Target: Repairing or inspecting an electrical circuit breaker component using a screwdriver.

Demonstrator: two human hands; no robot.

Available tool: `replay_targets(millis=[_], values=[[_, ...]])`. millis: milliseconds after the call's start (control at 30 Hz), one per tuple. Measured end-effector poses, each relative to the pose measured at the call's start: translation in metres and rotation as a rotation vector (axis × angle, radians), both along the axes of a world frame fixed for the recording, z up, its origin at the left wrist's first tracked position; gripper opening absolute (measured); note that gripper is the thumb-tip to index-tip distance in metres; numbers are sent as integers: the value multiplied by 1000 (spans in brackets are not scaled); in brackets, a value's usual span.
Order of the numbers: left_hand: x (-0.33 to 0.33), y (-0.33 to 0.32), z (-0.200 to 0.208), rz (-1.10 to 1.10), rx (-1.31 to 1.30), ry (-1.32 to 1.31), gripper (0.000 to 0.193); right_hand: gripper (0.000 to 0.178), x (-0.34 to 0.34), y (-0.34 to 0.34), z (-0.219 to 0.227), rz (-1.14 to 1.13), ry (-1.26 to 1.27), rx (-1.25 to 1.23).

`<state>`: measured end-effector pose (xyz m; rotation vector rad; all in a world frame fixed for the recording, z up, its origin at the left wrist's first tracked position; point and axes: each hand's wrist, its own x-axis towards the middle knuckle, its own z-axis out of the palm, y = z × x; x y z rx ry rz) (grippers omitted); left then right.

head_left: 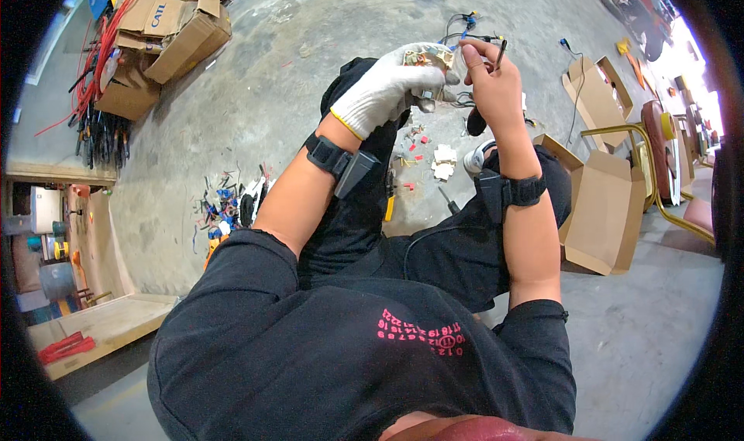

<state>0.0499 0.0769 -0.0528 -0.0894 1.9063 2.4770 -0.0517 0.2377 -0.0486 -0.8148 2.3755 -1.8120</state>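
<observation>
My left hand [387,84] wears a white knit glove with a yellow cuff. Its fingers are closed round a small beige and metallic part [434,58] with reddish bits, too small to make out fully. Close on its right is my bare right hand [494,80], thumb and index finger bent toward that part. A thin dark stick-like tool [501,52] pokes up between its fingers; its kind does not show. Under the palm hangs a dark rounded end [476,123], possibly of the same tool. Dark and blue wires [468,26] with connectors lie just beyond both hands.
Cardboard boxes [174,34] with red cables stand at far left. Open cartons [604,216] and a gold-framed chair [659,146] are at right. Wire scraps [225,208], white pieces [444,162], a yellow-handled tool [390,207] and a dark-handled tool [449,201] lie around my legs.
</observation>
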Motion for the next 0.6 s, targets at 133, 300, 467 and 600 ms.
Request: replay_targets(millis=[133, 300, 467, 600], values=[[0, -1, 2, 35, 254, -25, 44, 35, 0, -3, 0, -36, -63, 64], [-3, 1, -4, 49, 323, -37, 59, 47, 1, -7, 3, 99, -123, 141], [-7, -4, -11, 89, 304, -63, 68, 51, 9, -7, 12, 160, -344, 106], [-8, -6, -14, 96, 292, -86, 73, 51, 9, -9, 4, 190, -293, 58]])
